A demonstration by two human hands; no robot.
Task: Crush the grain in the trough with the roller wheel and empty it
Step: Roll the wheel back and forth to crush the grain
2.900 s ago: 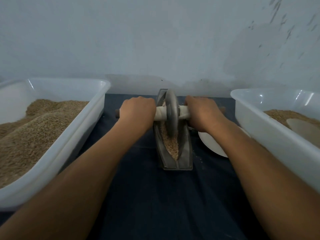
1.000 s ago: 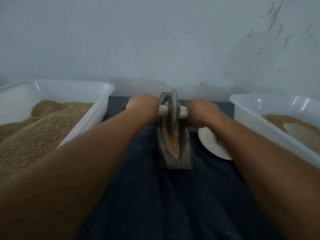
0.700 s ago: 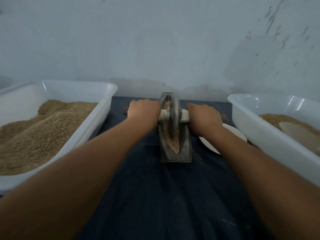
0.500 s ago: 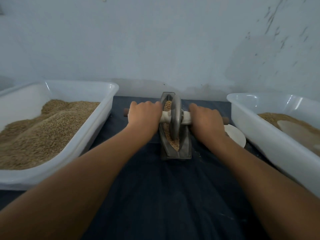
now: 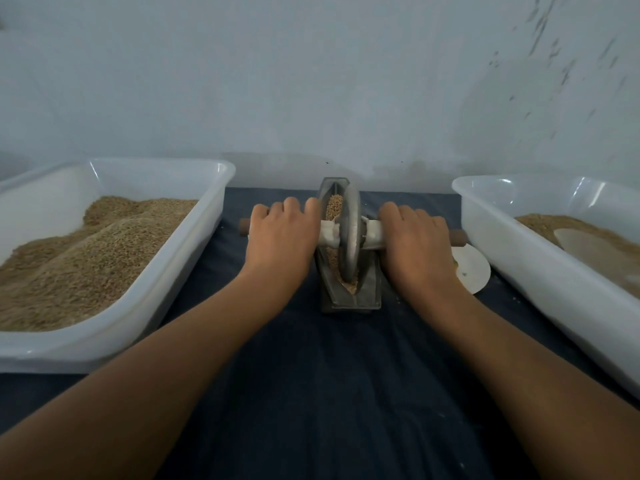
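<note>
Both hands are on the axle — the left hand (image 5: pixel 280 237) curled over the handle on one side of the roller wheel (image 5: pixel 349 237), the right hand (image 5: pixel 414 242) wrapped round it on the other, knuckles up, a firm grasp each. The wheel stands upright in the metal trough (image 5: pixel 369 289), sitting around the middle of its run, with grain (image 5: pixel 333 207) heaped at the far end and a little showing under the wheel at the near tip.

To crush well here, I'd say press down evenly through both hands so the disc stays vertical and doesn't ride up the trough wall, and roll the full length, far end to near end, so the heap at the back gets worked in. Uneven pressure could tip the wheel or flick grain onto the dark cloth (image 5: pixel 329 393).

Against half a second ago the wheel sits a touch nearer the person, and against the earliest frame it has come well back from the far end — a return stroke, by the look of it. The white tub of grain (image 5: pixel 104 327) on the left, the white tub (image 5: pixel 554 289) on the right and the white plate (image 5: pixel 472 268) beside the trough keep their places. Emptying is not yet begun.
</note>
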